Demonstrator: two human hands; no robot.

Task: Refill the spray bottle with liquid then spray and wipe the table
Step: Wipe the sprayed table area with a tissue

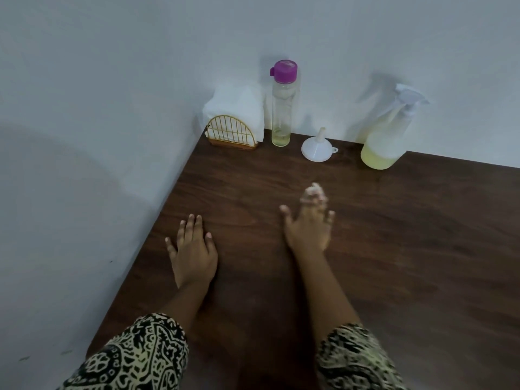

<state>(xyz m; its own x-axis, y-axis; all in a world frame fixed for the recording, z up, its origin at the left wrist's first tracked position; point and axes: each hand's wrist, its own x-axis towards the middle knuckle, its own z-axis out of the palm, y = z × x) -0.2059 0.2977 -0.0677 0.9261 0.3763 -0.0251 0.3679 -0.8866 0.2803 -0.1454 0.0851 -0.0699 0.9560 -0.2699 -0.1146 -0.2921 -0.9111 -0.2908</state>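
Note:
A spray bottle [387,136] with a white trigger head stands at the back right of the dark wooden table [408,249], with pale yellow liquid in its lower part. A tall clear bottle [282,108] with a purple cap stands at the back, nearly empty. Between them a white funnel [316,149] rests mouth down. My left hand [192,254] lies flat on the table with its fingers apart and holds nothing. My right hand [308,226] is blurred over the middle of the table, and its middle fingers press on a small pale wad that looks like a tissue [313,190].
A gold wire holder [232,133] full of white tissues stands in the back left corner against the wall. Walls close off the table's left and far sides. Patterned sleeves cover both my forearms near the bottom of the view.

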